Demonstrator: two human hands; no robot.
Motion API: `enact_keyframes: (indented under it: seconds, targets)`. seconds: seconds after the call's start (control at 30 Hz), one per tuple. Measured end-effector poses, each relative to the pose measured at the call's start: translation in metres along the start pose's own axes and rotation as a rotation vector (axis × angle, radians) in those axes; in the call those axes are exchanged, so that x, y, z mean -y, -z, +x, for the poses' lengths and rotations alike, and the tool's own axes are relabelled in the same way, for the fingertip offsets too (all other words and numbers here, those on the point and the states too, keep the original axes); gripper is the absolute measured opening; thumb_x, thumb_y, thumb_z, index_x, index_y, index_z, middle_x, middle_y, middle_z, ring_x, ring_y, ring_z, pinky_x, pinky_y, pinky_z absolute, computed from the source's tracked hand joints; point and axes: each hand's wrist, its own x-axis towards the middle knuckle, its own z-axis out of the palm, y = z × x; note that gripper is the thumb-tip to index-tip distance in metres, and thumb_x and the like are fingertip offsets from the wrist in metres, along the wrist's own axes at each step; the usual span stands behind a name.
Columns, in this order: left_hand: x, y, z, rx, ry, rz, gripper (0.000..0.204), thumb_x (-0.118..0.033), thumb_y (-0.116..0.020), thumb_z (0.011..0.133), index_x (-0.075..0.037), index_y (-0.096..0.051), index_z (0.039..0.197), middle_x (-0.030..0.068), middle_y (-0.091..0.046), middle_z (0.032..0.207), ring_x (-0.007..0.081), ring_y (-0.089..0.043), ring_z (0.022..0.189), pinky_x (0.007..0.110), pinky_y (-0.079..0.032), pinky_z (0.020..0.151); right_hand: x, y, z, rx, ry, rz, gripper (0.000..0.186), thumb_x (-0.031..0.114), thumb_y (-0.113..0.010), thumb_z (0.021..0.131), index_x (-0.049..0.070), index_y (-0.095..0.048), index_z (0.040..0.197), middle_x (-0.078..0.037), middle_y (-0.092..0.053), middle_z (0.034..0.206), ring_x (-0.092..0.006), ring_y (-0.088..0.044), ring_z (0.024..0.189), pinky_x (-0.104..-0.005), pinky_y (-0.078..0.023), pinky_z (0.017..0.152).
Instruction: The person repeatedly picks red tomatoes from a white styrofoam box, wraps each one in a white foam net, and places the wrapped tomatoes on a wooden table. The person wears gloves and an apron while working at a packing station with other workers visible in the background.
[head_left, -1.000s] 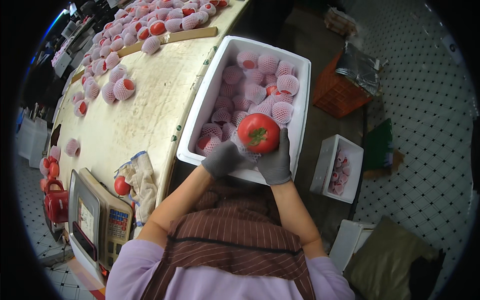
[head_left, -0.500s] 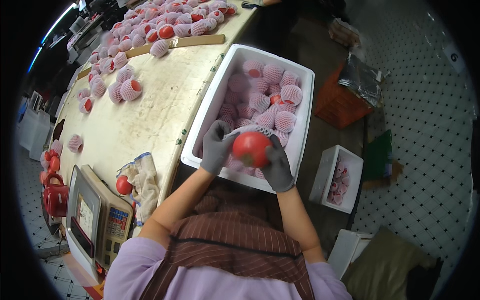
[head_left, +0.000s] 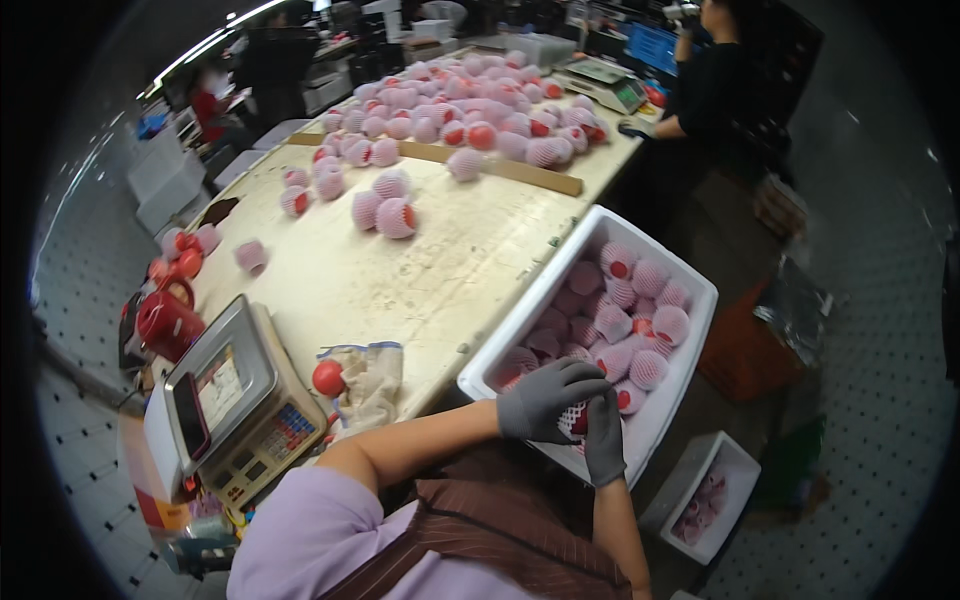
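Note:
Both my gloved hands are closed around a red tomato in a foam net sleeve [head_left: 572, 422], over the near end of a white foam box [head_left: 478, 378]. My left hand [head_left: 540, 402] covers it from the left and above. My right hand [head_left: 604, 440] grips it from the right. Most of the tomato is hidden by the grey gloves. Inside the box lie several netted tomatoes [head_left: 613, 322], pale pink with red showing through some nets.
A pale table [head_left: 330, 290] bears a heap of netted tomatoes [head_left: 450, 100] behind a wooden strip [head_left: 535, 176]. Nearer are a scale [head_left: 262, 430], a cloth [head_left: 372, 385] and a bare tomato [head_left: 327, 377]. A smaller white box [head_left: 735, 490] stands lower right. Another person [head_left: 700, 85] stands far right.
The bare tomato in my hands is now inside a foam net, mostly covered by my gloves. My left hand has come over its top. The view has swung left and up, showing more of the table.

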Motion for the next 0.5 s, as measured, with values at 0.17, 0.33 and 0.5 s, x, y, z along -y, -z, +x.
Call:
enact_keyframes:
  seconds: [0.17,0.33,0.5]
  targets:
    - [0.004,0.008,-0.02,-0.153,0.614,-0.566,0.074,-0.028,-0.084,0.061,-0.004,-0.049,0.123,0.0126,-0.057,0.114,0.0216,-0.058,0.103,0.034,-0.047,0.09,0.018,0.008,-0.001,0.246,-0.139,0.156,0.073,0.056,-0.034,0.096,0.001,-0.026,0.144,-0.017,-0.049,0.13,-0.0248,-0.062,0.098,-0.0377,-0.049,0.089]
    - [0.068,0.04,-0.011,-0.502,0.875,-1.804,0.066,-0.038,-0.072,0.074,-0.003,-0.047,0.124,0.016,-0.057,0.116,0.0288,-0.056,0.105,0.042,-0.044,0.097,-0.015,0.016,0.011,0.05,-0.036,0.117,0.052,0.038,-0.042,0.099,0.002,-0.038,0.136,-0.014,-0.063,0.103,-0.0193,-0.065,0.084,-0.0313,-0.052,0.076]
    - [0.22,0.053,-0.018,-0.758,0.85,-1.71,0.057,-0.049,-0.069,0.076,-0.014,-0.054,0.118,0.0106,-0.057,0.112,0.0298,-0.051,0.108,0.05,-0.041,0.098,-0.059,0.014,-0.012,-0.008,-0.068,-0.447,0.037,0.021,-0.055,0.093,0.003,-0.053,0.125,-0.012,-0.067,0.092,-0.0171,-0.066,0.081,-0.0303,-0.052,0.075]
